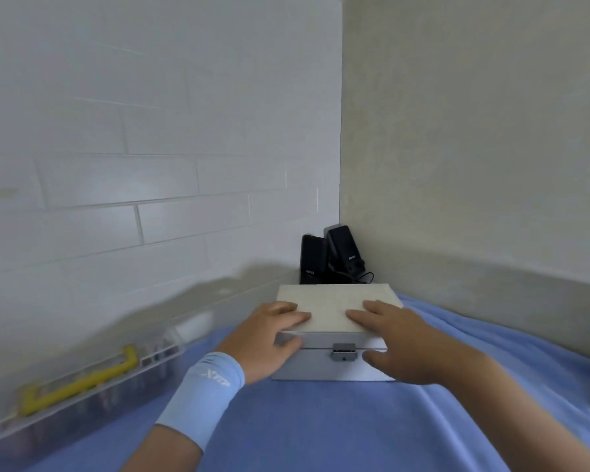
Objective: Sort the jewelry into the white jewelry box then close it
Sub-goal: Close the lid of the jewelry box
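The white rectangular jewelry box [334, 301] stands on the blue cloth [321, 424] that covers the table, near the corner of the two walls. Its lid is down on the body, and the small grey metal clasp [344, 352] sits at the centre of the front face.

The left hand [269, 335], with a light blue wrist sleeve [208, 386], rests on the lid's left front corner. Its fingers lie spread flat on top and its thumb touches the front edge. The right hand [399, 338] rests on the right front corner in the same way, fingers extended on the lid and thumb against the front face.

Two black upright speakers [312, 257] stand just behind the box. A clear plastic case with a yellow handle [82, 379] lies along the left wall, blurred.
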Available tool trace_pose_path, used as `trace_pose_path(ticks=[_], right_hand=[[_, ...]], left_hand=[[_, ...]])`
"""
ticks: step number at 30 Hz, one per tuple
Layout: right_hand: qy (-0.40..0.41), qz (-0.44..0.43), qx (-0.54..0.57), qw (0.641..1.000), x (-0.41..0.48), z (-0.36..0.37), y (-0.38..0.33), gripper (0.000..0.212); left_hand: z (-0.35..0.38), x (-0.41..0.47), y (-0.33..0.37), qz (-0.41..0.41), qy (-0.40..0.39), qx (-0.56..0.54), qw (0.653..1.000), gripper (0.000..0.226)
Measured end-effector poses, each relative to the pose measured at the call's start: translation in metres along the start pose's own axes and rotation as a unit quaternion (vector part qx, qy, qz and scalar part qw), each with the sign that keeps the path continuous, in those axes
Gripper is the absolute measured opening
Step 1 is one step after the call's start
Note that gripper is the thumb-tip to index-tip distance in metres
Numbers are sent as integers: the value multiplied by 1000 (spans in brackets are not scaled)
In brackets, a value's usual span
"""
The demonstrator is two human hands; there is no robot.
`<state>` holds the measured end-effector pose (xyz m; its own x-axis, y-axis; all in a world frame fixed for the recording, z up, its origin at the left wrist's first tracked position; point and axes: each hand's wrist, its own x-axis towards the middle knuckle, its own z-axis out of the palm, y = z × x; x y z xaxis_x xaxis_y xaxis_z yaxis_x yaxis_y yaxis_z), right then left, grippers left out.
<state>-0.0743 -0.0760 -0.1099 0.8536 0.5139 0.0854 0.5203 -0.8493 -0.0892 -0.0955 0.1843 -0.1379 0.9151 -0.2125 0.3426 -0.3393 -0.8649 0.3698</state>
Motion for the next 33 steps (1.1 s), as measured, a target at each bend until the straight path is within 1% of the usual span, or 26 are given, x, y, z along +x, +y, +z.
trace_pose_path(ticks=[3,6,8,9,10,12,13,14,16,18,19,22,25,27,31,33], right_hand=[[6,-2,-43,999,0,15,2,75],[12,-1,-58,998,-2,21,3,77],[23,-2,-34,999,-3,22,2,73],[40,5,0,999,-2,24,1,68],[75,20,53,996,-1,26,0,63],[180,86,157,967,2,29,1,54],[217,134,199,946,4,31,3,51],[225,185,244,925,6,30,7,52],[177,262,367,875,7,27,14,53],[124,281,487,818,6,24,17,46],[112,279,516,802,6,22,17,41],[103,274,538,791,8,21,16,33],[106,280,551,779,8,17,17,37],[128,292,562,763,5,13,22,36],[194,308,573,734,-6,8,39,25],[220,325,571,721,-12,10,50,31]], left_hand=[[8,0,4,4,18,29,999,45],[12,-2,7,-17,18,36,999,47],[15,-4,8,-21,16,33,999,48],[16,-5,9,-23,19,18,999,48],[18,-7,11,-33,27,-13,999,46],[21,-9,14,-62,62,-78,993,42],[23,-10,14,-80,87,-89,989,43],[24,-10,14,-104,101,-94,985,46],[27,-10,16,-168,99,-129,972,56],[27,-5,19,-220,88,-179,955,65],[26,-3,21,-232,86,-187,951,67],[20,3,26,-231,86,-179,952,68],[12,10,31,-228,88,-177,953,63],[6,19,37,-213,90,-184,955,60],[3,52,55,-172,74,-202,961,56],[10,72,65,-150,56,-201,966,55]])
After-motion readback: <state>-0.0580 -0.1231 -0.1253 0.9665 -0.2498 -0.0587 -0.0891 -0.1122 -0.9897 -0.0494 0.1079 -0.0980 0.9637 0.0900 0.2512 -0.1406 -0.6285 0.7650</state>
